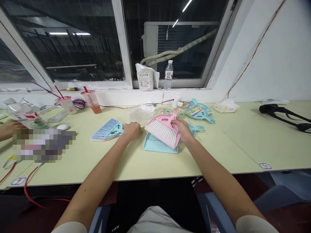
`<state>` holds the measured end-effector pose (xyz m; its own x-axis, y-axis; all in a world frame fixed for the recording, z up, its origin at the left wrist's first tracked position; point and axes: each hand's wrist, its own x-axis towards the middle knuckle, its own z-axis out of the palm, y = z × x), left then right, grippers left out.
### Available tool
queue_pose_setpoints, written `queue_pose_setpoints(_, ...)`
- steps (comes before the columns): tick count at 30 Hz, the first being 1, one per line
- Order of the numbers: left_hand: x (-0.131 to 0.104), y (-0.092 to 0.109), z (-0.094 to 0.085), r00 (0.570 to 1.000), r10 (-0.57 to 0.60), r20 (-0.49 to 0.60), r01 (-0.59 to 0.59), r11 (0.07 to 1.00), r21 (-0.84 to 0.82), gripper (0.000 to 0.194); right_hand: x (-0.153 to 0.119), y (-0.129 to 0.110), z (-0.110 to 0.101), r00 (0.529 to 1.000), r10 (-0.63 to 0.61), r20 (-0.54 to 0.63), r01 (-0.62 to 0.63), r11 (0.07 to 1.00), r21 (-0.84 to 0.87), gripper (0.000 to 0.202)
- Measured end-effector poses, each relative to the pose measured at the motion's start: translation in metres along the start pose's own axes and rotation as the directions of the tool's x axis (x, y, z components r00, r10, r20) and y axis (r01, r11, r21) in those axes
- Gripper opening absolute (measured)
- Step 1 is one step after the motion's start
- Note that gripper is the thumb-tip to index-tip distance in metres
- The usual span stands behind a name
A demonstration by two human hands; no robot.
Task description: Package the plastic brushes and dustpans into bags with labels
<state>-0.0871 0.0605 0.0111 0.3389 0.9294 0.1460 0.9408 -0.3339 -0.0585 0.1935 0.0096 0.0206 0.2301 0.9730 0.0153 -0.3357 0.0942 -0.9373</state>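
Observation:
My right hand point(184, 129) grips the edge of a pink hand brush point(164, 126) with white bristles, tilted, its looped handle pointing up and away. Under it lies a light-blue dustpan point(157, 145), its handle sticking out to the right. Off to the left, a blue hand brush point(108, 129) rests bristles up, with a strip of pink showing beneath it. My left hand point(132, 131) is closed at the handle end of this blue brush. A small green and white piece shows by its fingers; what they hold is mostly hidden.
Behind the pink brush lie clear plastic wrap point(141, 112) and a wrapped blue brush-and-dustpan set point(199, 111). Cups with straws point(91, 102) and a large bottle point(26, 113) stand left, near another person's hand point(12, 129). A tissue pack point(225, 106) and black straps point(284, 116) lie right.

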Motion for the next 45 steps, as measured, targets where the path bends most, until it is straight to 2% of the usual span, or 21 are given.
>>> queue_pose_setpoints(6, 0.000, 0.003, 0.001, 1.000, 0.008, 0.009, -0.008, 1.000, 0.029, 0.034, -0.002, 0.001, 0.001, 1.000, -0.001, 0.013, 0.001, 1.000, -0.027, 0.019)
queue_pose_setpoints(12, 0.000, 0.006, 0.000, 0.999, -0.047, 0.026, 0.046, 0.999, 0.018, 0.041, -0.003, 0.001, 0.002, 1.000, 0.018, 0.011, -0.017, 0.999, -0.033, 0.020)
queue_pose_setpoints(18, -0.002, 0.010, -0.001, 0.999, -0.038, 0.023, 0.038, 0.999, 0.011, 0.034, -0.001, 0.004, 0.001, 1.000, 0.017, 0.023, -0.017, 0.999, -0.032, 0.020)
queue_pose_setpoints(28, -0.006, 0.013, -0.005, 0.999, -0.038, 0.029, 0.039, 0.999, -0.037, 0.033, 0.000, 0.004, -0.001, 1.000, 0.004, 0.021, -0.002, 0.998, -0.061, 0.020)
queue_pose_setpoints(34, -0.009, 0.018, -0.005, 1.000, 0.008, 0.006, -0.007, 0.997, -0.073, 0.032, 0.000, 0.003, 0.000, 1.000, 0.008, 0.024, -0.007, 0.998, -0.054, 0.019)
queue_pose_setpoints(37, -0.011, 0.021, -0.005, 0.999, 0.014, -0.052, -0.017, 0.998, -0.056, 0.029, 0.000, 0.003, 0.001, 1.000, 0.003, 0.015, -0.002, 0.998, -0.061, 0.021)
queue_pose_setpoints(40, -0.012, 0.025, -0.005, 0.994, -0.005, -0.108, 0.001, 0.999, -0.032, 0.034, -0.001, 0.002, 0.001, 1.000, 0.010, 0.013, -0.010, 0.999, -0.050, 0.021)
queue_pose_setpoints(45, -0.013, 0.032, -0.005, 0.995, -0.087, -0.058, 0.083, 0.995, -0.063, 0.039, -0.002, 0.002, 0.002, 1.000, 0.003, 0.012, -0.002, 0.998, -0.069, 0.020)
